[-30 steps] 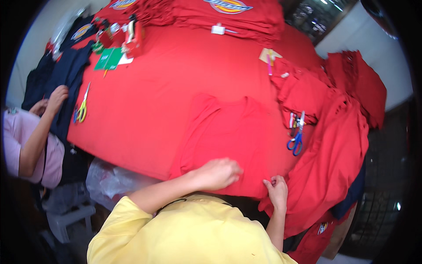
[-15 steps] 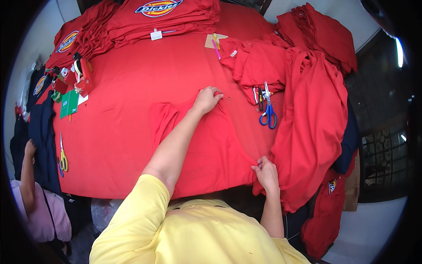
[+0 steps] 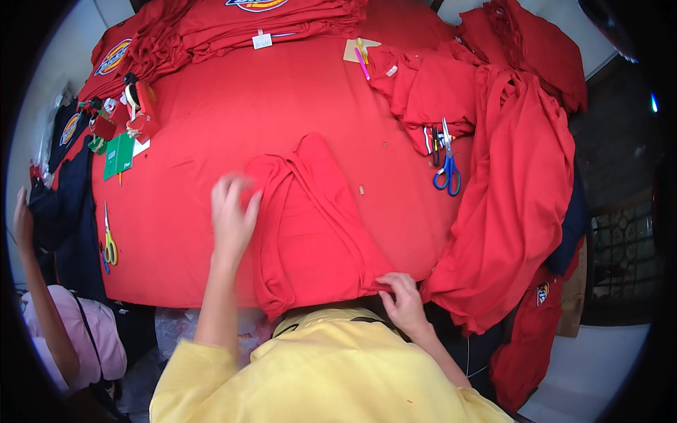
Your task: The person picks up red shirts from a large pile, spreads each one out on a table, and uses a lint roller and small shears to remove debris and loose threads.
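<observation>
A red garment (image 3: 321, 233), probably a shirt, lies on the red-covered table (image 3: 211, 127) before me, its right side folded inward over the middle. My left hand (image 3: 234, 218) is in the air beside the garment's left edge, slightly blurred, fingers and thumb apart and holding nothing. At the near right corner my right hand (image 3: 405, 302) pinches the garment's edge between thumb and fingers.
Blue-handled scissors (image 3: 447, 173) lie to the right, beside heaped red cloth (image 3: 504, 190). Yellow-handled scissors (image 3: 110, 243), a green notebook (image 3: 119, 156) and a red tape dispenser (image 3: 143, 116) are at left. Folded red shirts (image 3: 268, 21) are stacked behind. Another person's arm (image 3: 42, 282) shows far left.
My left hand has let go of the garment's far right part and moved left. The garment's right side is now folded inward. My right hand has shifted slightly left, still pinching the edge.
</observation>
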Motion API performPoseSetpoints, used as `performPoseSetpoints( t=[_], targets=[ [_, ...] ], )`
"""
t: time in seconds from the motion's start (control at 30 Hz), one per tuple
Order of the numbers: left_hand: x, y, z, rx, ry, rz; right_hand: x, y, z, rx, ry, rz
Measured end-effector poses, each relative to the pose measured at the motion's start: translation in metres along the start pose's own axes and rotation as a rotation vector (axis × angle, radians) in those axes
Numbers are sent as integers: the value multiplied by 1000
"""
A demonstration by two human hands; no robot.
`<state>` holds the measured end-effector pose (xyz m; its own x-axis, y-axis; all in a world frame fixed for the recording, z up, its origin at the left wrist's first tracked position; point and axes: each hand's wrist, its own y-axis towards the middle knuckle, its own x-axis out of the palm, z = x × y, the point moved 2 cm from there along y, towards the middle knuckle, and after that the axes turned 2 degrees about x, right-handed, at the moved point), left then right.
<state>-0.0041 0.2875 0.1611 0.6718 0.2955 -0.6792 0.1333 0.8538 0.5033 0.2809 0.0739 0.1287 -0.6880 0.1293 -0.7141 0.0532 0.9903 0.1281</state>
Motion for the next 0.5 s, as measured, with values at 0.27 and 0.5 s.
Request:
performPoseSetpoints(
  t=[0.27, 0.5],
  targets=[
    [-48, -191, 1, -133, 17, -471, -21, 13, 44, 289, 232, -186],
    [-91, -120, 2, -568, -310, -565, -139, 140, 10, 260, 603, 111]
  ],
)
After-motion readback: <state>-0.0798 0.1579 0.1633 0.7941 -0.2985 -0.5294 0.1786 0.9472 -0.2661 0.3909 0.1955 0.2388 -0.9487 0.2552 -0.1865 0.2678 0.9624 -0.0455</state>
